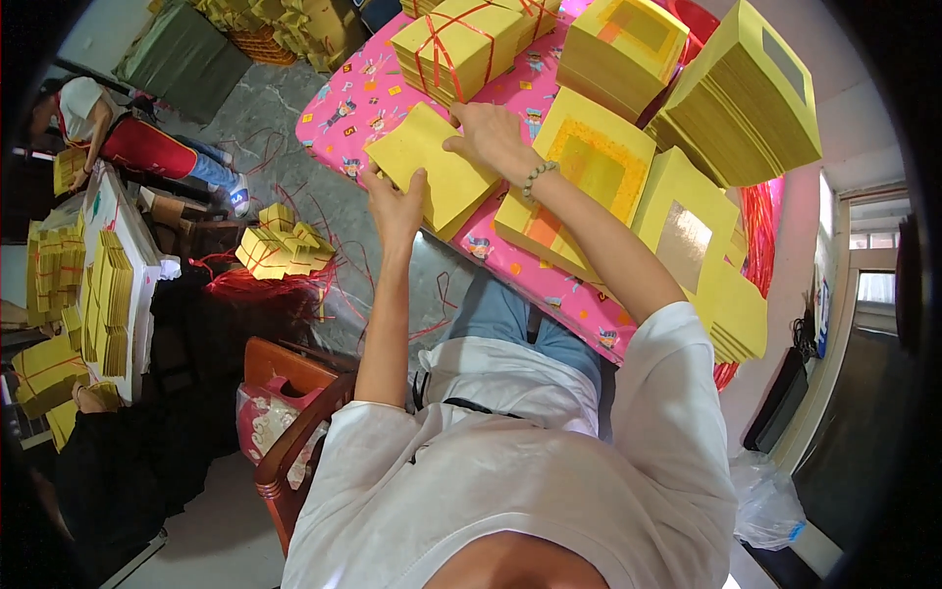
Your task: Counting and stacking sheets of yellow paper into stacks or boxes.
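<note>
Left hand (397,204): holding the yellow paper stack (432,169), thumb showing on top. Stack: lying at the pink-covered table's (332,106) near edge. Right hand (488,137): resting on it above the table; grip unclear. Red-tied bundle (458,44): sitting farther back on the table.

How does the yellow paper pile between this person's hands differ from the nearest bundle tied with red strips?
The paper pile shows no ties; the tied bundle is crossed by red strips. The paper pile lies between the left hand and right hand; the tied bundle sits beyond them. Both are yellow and rest on the pink cloth.
</note>
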Motion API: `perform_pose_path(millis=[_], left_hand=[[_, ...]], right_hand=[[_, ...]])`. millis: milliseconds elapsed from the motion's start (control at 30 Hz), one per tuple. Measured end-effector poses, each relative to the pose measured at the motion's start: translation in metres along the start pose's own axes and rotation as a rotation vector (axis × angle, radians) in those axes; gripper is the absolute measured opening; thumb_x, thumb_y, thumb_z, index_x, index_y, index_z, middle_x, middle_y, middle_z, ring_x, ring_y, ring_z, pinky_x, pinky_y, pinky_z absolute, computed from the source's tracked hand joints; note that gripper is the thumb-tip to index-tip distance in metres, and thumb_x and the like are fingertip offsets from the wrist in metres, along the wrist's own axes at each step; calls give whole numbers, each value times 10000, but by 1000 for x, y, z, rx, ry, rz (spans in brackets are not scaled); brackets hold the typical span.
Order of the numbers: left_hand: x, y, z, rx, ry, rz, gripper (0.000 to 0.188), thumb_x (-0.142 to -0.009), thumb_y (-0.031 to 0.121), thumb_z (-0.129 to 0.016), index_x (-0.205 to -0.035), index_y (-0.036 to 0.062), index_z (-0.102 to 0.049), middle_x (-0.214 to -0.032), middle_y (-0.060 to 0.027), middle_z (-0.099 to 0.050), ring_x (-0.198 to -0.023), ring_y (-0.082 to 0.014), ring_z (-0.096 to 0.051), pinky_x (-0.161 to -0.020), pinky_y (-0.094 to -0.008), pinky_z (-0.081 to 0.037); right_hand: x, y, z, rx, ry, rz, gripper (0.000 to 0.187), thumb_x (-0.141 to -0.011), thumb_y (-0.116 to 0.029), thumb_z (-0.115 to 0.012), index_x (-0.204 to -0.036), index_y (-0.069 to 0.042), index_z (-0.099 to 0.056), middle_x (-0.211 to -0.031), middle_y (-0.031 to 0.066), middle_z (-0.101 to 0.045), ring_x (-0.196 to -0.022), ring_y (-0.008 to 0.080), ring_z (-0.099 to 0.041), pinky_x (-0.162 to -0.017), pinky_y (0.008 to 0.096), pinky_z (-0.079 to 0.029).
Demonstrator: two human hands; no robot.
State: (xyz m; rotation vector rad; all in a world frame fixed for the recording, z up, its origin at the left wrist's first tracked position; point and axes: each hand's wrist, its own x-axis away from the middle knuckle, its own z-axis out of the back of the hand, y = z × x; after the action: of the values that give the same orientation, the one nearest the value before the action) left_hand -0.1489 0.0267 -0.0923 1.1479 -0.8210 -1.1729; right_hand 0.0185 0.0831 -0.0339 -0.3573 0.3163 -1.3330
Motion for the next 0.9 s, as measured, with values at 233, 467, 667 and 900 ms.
perform_pose_path(millis=[233, 467, 667, 900], left_hand=[[2, 12, 0, -243, 39, -87, 573, -753, 138, -689, -1157, -63, -336, -992, -267, -624, -920, -377, -634, -799, -410, -492], [4, 24, 9, -520, -2, -58, 664, -729, 271, -708, -1177, -74, -360, -1000, -281, -599, -933, -424, -592, -826, -469, -454], [10, 11, 8, -562, 107, -87, 798, -736, 335, -694, -1284, -103, -315, -1148, -313, -440, -1052, -437, -480, -899, -436, -420], [16, 3, 10, -390, 63, -108, 755, -845, 356, -587, -1341, -103, -250, -1172, -323, -415, -1052, -412, -486, -882, -422, -425]], right_hand=[[16, 6, 12, -56, 195, 97, 366, -748, -331, -713, -958, -50, -608, -879, 114, -628, -839, 289, -616, -698, 409, -486], [93, 27, 81, -202, 111, 154, 260, -796, -263, -675, -896, -32, -609, -830, 114, -629, -782, 263, -617, -683, 367, -488], [176, 38, 95, -78, -47, 118, 276, -754, -242, -710, -874, -30, -580, -825, 110, -606, -780, 270, -609, -678, 365, -478], [213, 32, 75, 70, 81, 140, 317, -724, -267, -729, -885, -55, -558, -837, 97, -545, -768, 296, -579, -664, 390, -470]])
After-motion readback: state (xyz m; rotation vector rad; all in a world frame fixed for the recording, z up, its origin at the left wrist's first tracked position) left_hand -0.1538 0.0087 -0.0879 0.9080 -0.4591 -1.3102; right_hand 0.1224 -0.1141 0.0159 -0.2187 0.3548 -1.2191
